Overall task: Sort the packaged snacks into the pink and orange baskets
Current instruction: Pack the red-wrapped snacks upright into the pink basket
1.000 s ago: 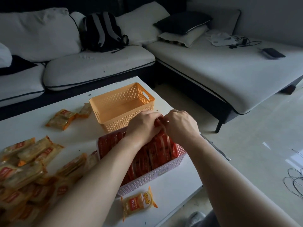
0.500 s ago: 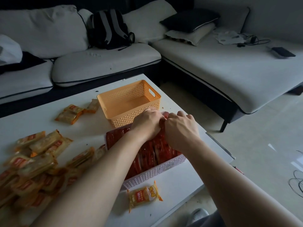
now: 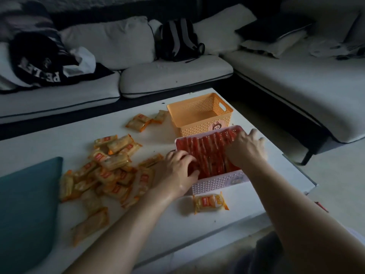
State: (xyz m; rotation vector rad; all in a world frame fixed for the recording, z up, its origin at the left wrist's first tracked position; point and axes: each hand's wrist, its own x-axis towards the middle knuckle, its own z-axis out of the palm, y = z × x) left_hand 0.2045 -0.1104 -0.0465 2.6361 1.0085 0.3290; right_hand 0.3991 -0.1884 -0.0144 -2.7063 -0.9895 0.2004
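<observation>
Fingers (image 3: 187,157): left hand (image 3: 175,172) curled over red packets (image 3: 211,153), near-left of pink basket (image 3: 217,183) — grip unclear | right hand (image 3: 246,149) splayed, pressing packets far-right | orange basket (image 3: 199,126) beyond.

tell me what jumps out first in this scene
On the right of the table, a pink basket is packed with upright red packets, the left hand and right hand on them. Behind it the orange basket looks empty, while orange packets lie heaped on the left.

White block letters reading roughly "PELE", upside down to the camera, were noted on the dark garment (image 3: 37,70) on the sofa (image 3: 167,76) at ten o'clock; the red labels on the snack packets (image 3: 110,169) were too blurred to read.
</observation>
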